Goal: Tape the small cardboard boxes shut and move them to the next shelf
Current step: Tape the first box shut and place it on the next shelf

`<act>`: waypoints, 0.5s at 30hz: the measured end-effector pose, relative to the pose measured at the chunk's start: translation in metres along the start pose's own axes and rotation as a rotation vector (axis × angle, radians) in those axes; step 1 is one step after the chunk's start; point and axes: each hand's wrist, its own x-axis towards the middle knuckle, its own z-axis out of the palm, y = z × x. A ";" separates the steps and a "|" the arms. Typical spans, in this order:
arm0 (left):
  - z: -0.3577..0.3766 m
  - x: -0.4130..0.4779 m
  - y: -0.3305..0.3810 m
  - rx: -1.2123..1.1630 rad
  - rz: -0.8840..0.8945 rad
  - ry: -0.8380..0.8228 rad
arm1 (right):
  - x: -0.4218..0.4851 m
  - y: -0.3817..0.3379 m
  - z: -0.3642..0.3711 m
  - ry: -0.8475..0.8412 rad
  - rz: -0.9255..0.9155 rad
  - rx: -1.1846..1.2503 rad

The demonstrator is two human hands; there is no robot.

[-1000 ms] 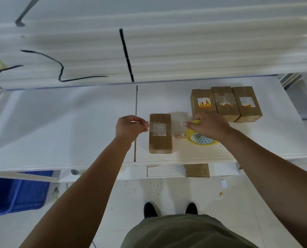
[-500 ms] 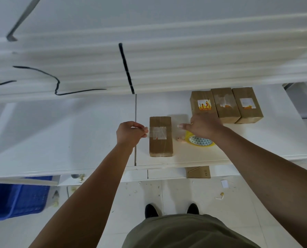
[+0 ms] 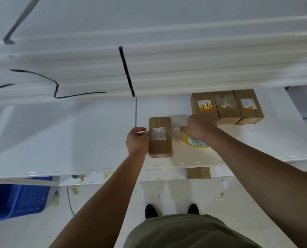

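The left hand (image 3: pixel 137 140), which hung just beside the cardboard box (image 3: pixel 160 137) a moment ago, is now pressing curled fingers against its side on the shelf (image 3: pixel 95 133), while the right hand (image 3: pixel 198 127), fingers loosely bunched, is lifting off the tape roll (image 3: pixel 197 142), suggesting the taping is finishing.

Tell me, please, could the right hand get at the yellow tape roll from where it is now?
Probably yes: the right hand hovers just above and behind the tape roll, nothing lies between them, and the nearest box sits off to the left.
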 end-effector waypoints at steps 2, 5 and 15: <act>0.006 -0.005 0.000 -0.011 -0.017 -0.003 | 0.000 -0.001 0.001 0.007 0.003 -0.025; 0.009 -0.012 0.000 0.114 -0.010 0.061 | 0.000 -0.003 0.003 0.020 0.001 -0.049; 0.042 -0.074 0.005 0.610 0.267 -0.052 | -0.005 -0.004 0.007 0.089 -0.001 -0.046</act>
